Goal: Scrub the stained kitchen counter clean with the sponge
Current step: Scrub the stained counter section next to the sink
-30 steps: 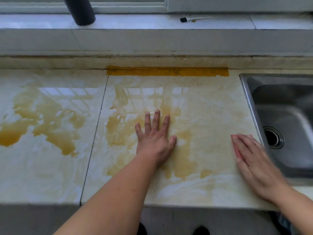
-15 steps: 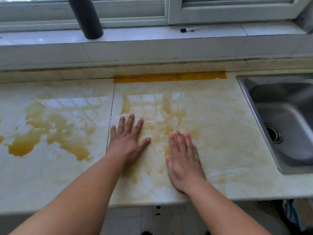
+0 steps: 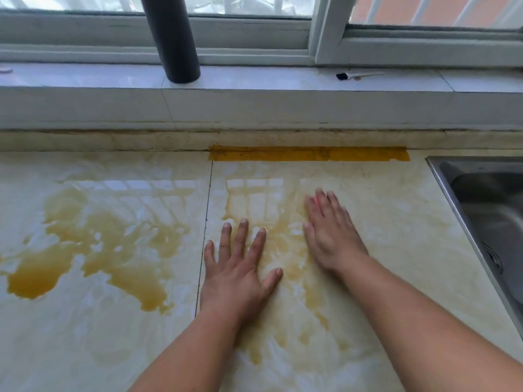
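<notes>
Nearest, the left hand (image 3: 240,271) lies palm-down on the counter (image 3: 396,250), fingers straight and spread, thumb angled out to its right, holding nothing; its forearm runs in from the lower edge. Just right of it and a little farther out, the right hand (image 3: 329,230) presses flat with straight fingers laid close together, pointing away and slightly left, blurred at the tips. Beneath those fingers sits the sponge (image 3: 316,201), of which only a thin pink edge shows by the fingertips; its shape and long axis cannot be told. The counter is glossy pale marble-like tile, with a dark seam just left of the left hand. Thin yellowish smears (image 3: 294,267) run between and under both hands; well to the left of the grip lies a thicker amber puddle (image 3: 36,281). To the right of the grip is a steel sink (image 3: 450,190). Beyond the fingertips, a yellow tape strip (image 3: 308,154) follows the back edge, then a tiled sill bearing a dark cylinder (image 3: 175,49) and a small brush (image 3: 356,75).
</notes>
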`<state>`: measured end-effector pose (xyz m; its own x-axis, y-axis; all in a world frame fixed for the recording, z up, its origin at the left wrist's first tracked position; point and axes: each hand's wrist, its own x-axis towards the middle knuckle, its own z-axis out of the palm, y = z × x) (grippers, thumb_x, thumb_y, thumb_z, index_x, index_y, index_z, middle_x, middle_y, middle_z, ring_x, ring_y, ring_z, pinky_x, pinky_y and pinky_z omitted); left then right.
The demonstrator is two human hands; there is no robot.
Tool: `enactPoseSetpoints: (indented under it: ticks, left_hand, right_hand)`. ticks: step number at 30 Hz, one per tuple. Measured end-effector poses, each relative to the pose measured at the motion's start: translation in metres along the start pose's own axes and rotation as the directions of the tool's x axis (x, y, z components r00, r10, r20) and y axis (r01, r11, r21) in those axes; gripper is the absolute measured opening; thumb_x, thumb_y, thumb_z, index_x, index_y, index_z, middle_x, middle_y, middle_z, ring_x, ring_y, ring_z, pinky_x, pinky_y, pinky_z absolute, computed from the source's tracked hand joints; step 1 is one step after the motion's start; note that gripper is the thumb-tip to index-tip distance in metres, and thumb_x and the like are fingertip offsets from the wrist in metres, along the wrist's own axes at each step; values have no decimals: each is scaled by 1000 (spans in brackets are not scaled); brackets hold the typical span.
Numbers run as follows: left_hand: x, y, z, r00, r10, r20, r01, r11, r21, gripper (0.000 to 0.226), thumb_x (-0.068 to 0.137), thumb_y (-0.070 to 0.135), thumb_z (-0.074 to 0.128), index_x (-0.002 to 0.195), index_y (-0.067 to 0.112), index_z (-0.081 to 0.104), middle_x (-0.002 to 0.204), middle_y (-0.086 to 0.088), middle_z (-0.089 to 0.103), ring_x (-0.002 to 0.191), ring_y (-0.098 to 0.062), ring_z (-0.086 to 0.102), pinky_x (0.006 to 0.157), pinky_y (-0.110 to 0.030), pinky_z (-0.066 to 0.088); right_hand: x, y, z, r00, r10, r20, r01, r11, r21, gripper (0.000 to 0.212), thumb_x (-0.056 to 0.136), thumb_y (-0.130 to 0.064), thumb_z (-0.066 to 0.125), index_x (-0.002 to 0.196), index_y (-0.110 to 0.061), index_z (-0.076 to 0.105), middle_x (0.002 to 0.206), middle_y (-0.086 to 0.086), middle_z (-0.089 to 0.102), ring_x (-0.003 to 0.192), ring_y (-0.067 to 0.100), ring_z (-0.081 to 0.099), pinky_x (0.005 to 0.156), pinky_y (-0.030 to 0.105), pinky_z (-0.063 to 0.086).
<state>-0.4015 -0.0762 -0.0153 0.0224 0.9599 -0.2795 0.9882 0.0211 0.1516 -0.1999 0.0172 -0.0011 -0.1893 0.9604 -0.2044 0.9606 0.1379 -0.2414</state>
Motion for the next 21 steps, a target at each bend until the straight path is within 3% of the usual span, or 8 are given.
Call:
enactPoseSetpoints:
  ticks: [3,9,12,16,18,21]
  left_hand:
    - [0,-1,1,1000,10,8,-10,1000,3,83,92,82,7,157,43,-28,160,7,-46,145,-23,-47,122,-59,-17]
    - [-2,-2,0,999,36,21,-36,999,-8,82,93,81,6,156,41,-30,159,5,-49,142,-25,-51,121,-61,-18]
    - [-2,-3,2,998,33,-45,-34,999,-32,83,91,82,0,160,41,-18,165,5,-39,148,-25,-43,122,-62,-15]
    - [-2,-1,0,999,32,8,-32,999,-15,83,93,80,8,156,42,-28,160,6,-47,143,-24,-50,121,-61,-19]
    - [-1,0,0,999,28,-21,-28,999,-25,84,92,80,11,158,42,-24,161,6,-45,144,-23,-48,121,-61,-18]
    - [1,-2,7,997,14,-82,-16,1000,-25,84,93,80,19,163,43,-6,170,5,-27,153,-24,-34,123,-61,-11]
  right_hand:
    - [22,-8,-2,1000,21,11,-21,1000,-2,63,106,-42,20,161,-25,-6,166,-5,-24,151,15,-24,124,37,-9]
    - [-82,21,7,988,-152,38,153,988,-18,63,98,-51,5,158,-35,-5,164,-19,-23,149,3,-26,121,25,-13]
    - [-58,63,-4,998,50,-22,-50,999,-2,68,96,-53,4,161,-32,3,164,-16,-20,151,5,-22,122,28,-8]
    - [18,45,-19,941,335,-43,-333,942,43,63,105,-42,18,162,-21,1,168,2,-17,154,20,-18,125,40,-5]
    - [46,7,-19,964,266,-12,-265,962,63,63,106,-38,21,161,-20,-2,167,5,-18,154,24,-19,125,41,-7]
    - [54,-46,-10,999,-17,39,14,998,69,63,105,-34,23,161,-23,-5,167,1,-22,153,21,-22,124,39,-10]
